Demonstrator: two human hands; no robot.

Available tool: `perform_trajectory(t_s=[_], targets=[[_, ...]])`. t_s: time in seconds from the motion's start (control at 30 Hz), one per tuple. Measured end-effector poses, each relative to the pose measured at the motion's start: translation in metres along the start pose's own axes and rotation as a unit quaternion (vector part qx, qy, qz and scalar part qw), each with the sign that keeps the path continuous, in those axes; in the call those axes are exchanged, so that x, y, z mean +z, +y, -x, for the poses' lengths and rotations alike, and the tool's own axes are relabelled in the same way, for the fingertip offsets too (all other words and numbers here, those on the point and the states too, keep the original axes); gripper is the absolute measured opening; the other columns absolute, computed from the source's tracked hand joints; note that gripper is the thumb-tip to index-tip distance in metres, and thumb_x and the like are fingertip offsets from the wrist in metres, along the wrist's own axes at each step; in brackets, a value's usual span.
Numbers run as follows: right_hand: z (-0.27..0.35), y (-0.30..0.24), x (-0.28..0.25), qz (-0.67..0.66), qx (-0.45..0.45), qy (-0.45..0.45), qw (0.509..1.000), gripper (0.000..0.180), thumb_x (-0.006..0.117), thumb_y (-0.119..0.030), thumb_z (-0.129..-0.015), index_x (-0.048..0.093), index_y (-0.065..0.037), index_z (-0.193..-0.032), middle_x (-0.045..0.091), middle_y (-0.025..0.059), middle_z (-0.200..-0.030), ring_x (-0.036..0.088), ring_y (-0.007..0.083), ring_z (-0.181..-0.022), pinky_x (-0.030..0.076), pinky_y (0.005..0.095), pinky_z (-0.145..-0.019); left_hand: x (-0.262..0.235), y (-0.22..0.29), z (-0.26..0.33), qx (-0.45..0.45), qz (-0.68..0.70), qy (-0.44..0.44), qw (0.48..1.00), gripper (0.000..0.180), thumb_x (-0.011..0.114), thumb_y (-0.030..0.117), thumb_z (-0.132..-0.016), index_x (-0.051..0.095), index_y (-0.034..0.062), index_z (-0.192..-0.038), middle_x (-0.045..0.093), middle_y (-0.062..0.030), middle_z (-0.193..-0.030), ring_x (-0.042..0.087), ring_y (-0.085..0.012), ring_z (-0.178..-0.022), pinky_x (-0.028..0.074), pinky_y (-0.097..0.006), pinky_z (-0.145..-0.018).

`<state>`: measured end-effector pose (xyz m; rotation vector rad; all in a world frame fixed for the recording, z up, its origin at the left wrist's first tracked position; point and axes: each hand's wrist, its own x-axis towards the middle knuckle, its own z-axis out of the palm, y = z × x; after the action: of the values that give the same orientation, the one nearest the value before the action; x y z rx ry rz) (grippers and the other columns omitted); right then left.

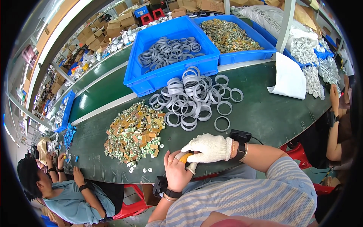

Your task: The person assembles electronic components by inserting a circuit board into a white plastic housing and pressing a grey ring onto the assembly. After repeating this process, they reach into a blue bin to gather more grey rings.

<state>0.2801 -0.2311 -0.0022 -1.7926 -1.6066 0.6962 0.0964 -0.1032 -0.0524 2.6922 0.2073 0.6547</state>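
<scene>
My left hand (pixel 176 172), bare, with a ring and a dark wrist strap, is at the table's front edge, fingers bent. Over it lies my right hand (pixel 210 148) in a cream knitted glove, its fingers closed against the left one's. A small yellow band (pixel 185 157) shows between the two hands; whether it is worn or held I cannot tell. Anything else in the fingers is hidden. Beyond my hands on the left spreads a pile of small green and tan circuit boards (pixel 134 132). Farther off in the middle is a heap of grey plastic rings (pixel 193 94).
Behind the rings stand a blue bin (pixel 132 81) of more rings and another blue bin (pixel 245 56) of small boards. A curled white sheet (pixel 289 79) lies to the right. A co-worker (pixel 72 196) sits at left; another person's arm (pixel 333 125) reaches in at right.
</scene>
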Motion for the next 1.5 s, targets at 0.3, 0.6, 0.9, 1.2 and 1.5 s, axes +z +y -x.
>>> perform_trajectory(t_s=[0.3, 0.6, 0.9, 1.2, 1.5], targets=[[0.0, 0.015, 0.013, 0.019, -0.04, 0.047, 0.998, 0.045, 0.071, -0.043, -0.095, 0.075, -0.011, -0.126, 0.075, 0.0151, -0.09, 0.073, 0.035, -0.081, 0.058, 0.0453, -0.073, -0.001, 0.002, -0.001, -0.005, 0.002, 0.001, 1.0, 0.032, 0.084, 0.024, -0.082, 0.078, 0.0086, -0.11, 0.074, -0.0067, -0.113, 0.064, -0.0288, -0.12, 0.035, -0.057, -0.12], [-0.001, -0.001, 0.0, 0.013, 0.005, -0.004, 1.0, 0.045, 0.068, -0.043, -0.096, 0.075, -0.008, -0.123, 0.076, 0.0192, -0.101, 0.074, 0.0397, -0.091, 0.059, 0.0485, -0.08, 0.0, 0.0, 0.001, 0.0, 0.0, 0.002, 1.0, 0.032, 0.084, 0.023, -0.082, 0.078, 0.0067, -0.109, 0.074, -0.008, -0.113, 0.064, -0.0299, -0.12, 0.036, -0.058, -0.119], [0.001, 0.004, 0.004, 0.013, -0.017, 0.018, 1.0, 0.045, 0.069, -0.042, -0.096, 0.074, -0.007, -0.123, 0.076, 0.0183, -0.102, 0.074, 0.0391, -0.091, 0.059, 0.0478, -0.08, -0.001, 0.002, -0.001, 0.001, 0.005, 0.007, 1.0, 0.032, 0.084, 0.023, -0.082, 0.078, 0.0072, -0.109, 0.074, -0.0072, -0.113, 0.064, -0.0295, -0.119, 0.036, -0.058, -0.119], [0.0, 0.003, 0.003, 0.009, -0.011, 0.01, 1.0, 0.045, 0.069, -0.042, -0.096, 0.074, -0.007, -0.123, 0.076, 0.0179, -0.102, 0.074, 0.0388, -0.091, 0.058, 0.0479, -0.08, 0.001, 0.001, 0.0, -0.001, -0.002, 0.003, 1.0, 0.031, 0.084, 0.024, -0.083, 0.078, 0.0083, -0.109, 0.074, -0.0069, -0.113, 0.064, -0.0292, -0.119, 0.036, -0.058, -0.119], [0.001, 0.004, 0.004, 0.016, -0.021, 0.018, 0.999, 0.045, 0.069, -0.042, -0.096, 0.074, -0.007, -0.123, 0.076, 0.0177, -0.102, 0.073, 0.0388, -0.091, 0.058, 0.0478, -0.08, 0.001, 0.0, 0.0, -0.001, 0.0, 0.004, 1.0, 0.031, 0.084, 0.023, -0.082, 0.078, 0.0077, -0.108, 0.073, -0.0072, -0.113, 0.064, -0.0294, -0.12, 0.036, -0.058, -0.119]])
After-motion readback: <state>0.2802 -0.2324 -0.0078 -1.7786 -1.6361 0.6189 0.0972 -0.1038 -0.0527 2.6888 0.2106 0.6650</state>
